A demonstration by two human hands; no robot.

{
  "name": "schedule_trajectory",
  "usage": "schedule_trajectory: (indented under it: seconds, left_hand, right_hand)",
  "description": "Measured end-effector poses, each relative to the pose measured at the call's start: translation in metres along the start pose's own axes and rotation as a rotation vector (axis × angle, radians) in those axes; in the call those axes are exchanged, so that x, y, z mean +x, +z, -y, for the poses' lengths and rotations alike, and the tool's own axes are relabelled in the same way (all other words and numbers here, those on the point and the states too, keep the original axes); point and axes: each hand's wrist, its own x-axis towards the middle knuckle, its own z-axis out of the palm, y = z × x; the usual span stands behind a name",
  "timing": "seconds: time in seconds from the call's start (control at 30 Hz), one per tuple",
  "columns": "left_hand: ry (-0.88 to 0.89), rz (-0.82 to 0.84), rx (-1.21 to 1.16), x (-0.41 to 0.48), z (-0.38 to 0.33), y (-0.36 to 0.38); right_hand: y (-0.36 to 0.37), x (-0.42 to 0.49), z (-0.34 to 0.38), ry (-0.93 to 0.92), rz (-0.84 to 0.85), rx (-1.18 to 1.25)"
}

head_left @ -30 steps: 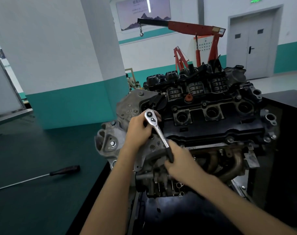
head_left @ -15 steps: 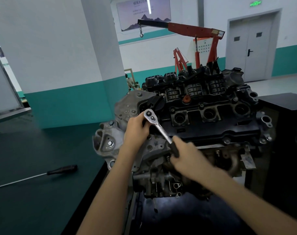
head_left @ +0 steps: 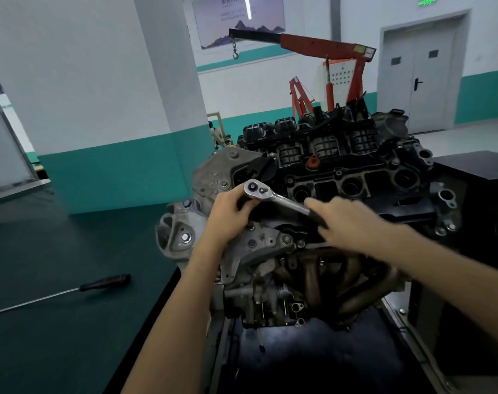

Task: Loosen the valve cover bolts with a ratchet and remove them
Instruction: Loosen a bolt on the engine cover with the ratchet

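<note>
A vehicle workshop is being shown. A bare engine (head_left: 327, 155) is being worked on beside a green bench (head_left: 57, 336), and a red engine hoist (head_left: 321, 44) is being kept behind.

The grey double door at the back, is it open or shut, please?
Shut: the grey double door sits flush in its frame, no gap showing.

One engine (head_left: 384, 194), one ratchet (head_left: 273, 196), one screwdriver (head_left: 105, 282) on the tabletop (head_left: 57, 336). Two grips: left grip (head_left: 230, 214), right grip (head_left: 352, 223). One red crane (head_left: 321, 46). Three round holes (head_left: 351, 185) show in the engine's top.
</note>
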Motion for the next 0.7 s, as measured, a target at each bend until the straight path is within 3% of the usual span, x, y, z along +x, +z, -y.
schedule_trajectory:
  seconds: [0.07,0.17,0.33,0.47,0.6,0.7]
  left_hand:
    - [-0.004,-0.051,-0.012,-0.001,-0.001,0.003]
    - [-0.042,-0.112,0.034,-0.003,-0.003,0.008]
    - [-0.118,-0.128,0.098,-0.001,0.001,0.011]
    - [-0.146,-0.095,0.049,-0.003,0.005,0.012]
    - [-0.046,-0.063,-0.029,-0.004,0.001,0.005]
    - [0.008,0.004,-0.047,-0.004,-0.001,0.002]
  right_hand:
    - [-0.016,0.012,-0.012,-0.053,-0.03,-0.116]
    - [-0.01,0.005,-0.002,0.001,-0.071,-0.092]
    - [0.046,-0.036,0.081,0.19,-0.051,0.645]
    - [0.07,-0.03,0.133,0.283,-0.133,0.831]
    - [0.064,-0.029,0.101,0.2,-0.044,0.74]
    - [0.036,-0.024,0.047,0.08,0.033,0.448]
